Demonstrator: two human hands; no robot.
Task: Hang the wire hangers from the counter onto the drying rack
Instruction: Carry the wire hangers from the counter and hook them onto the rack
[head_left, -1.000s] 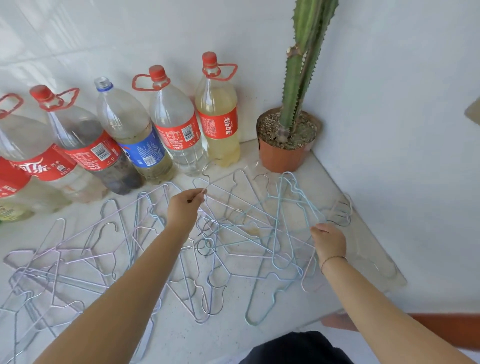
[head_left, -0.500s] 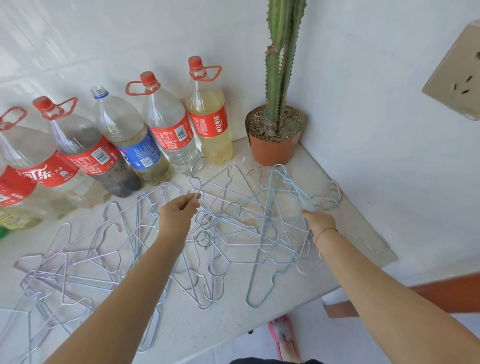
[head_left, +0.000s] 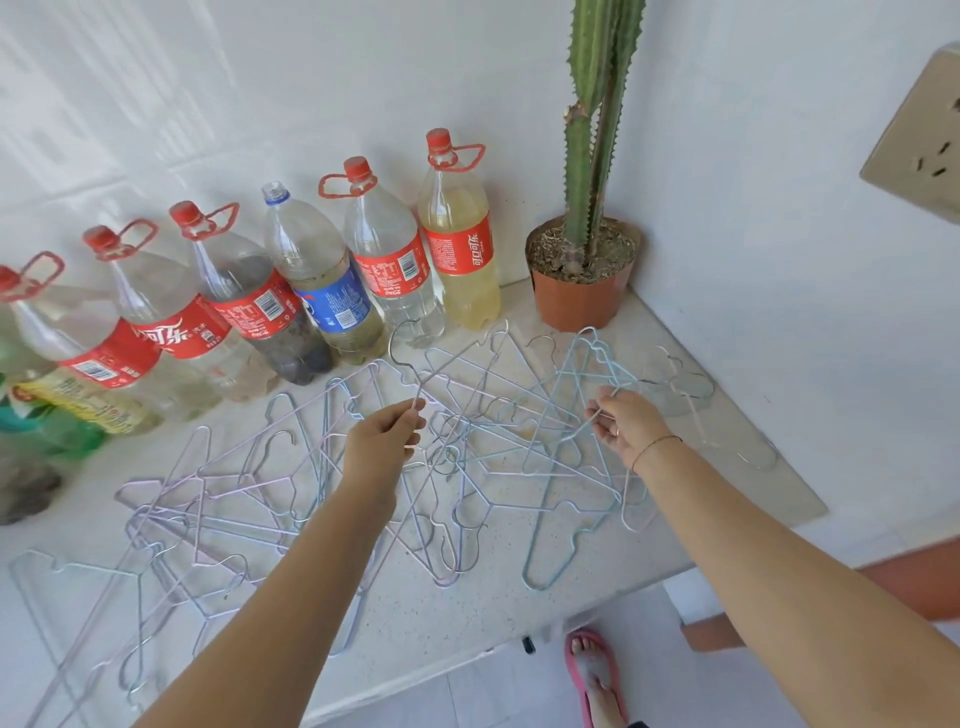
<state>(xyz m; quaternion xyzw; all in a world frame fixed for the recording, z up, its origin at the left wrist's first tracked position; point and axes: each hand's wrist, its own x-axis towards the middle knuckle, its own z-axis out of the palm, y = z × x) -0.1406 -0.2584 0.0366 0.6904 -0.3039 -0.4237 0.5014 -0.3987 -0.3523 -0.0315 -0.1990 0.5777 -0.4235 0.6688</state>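
Several wire hangers (head_left: 249, 499), pale blue, lilac and white, lie tangled across the speckled white counter (head_left: 467, 618). My left hand (head_left: 382, 441) pinches the neck of one wire hanger (head_left: 402, 353), whose hook stands raised above the pile. My right hand (head_left: 626, 426) grips the wire of a pale blue hanger (head_left: 566, 395) at the right of the heap, lifting it slightly. No drying rack is in view.
A row of large plastic bottles (head_left: 395, 260) lines the back wall. A potted cactus (head_left: 584, 270) stands in the corner. A wall socket (head_left: 919, 161) is on the right wall. Below the counter edge a foot in a pink sandal (head_left: 592, 675) shows.
My left hand has raised a hanger by its neck, so its hook now stands up off the pile. My right hand moved from the counter's edge onto a pale blue hanger's wire.
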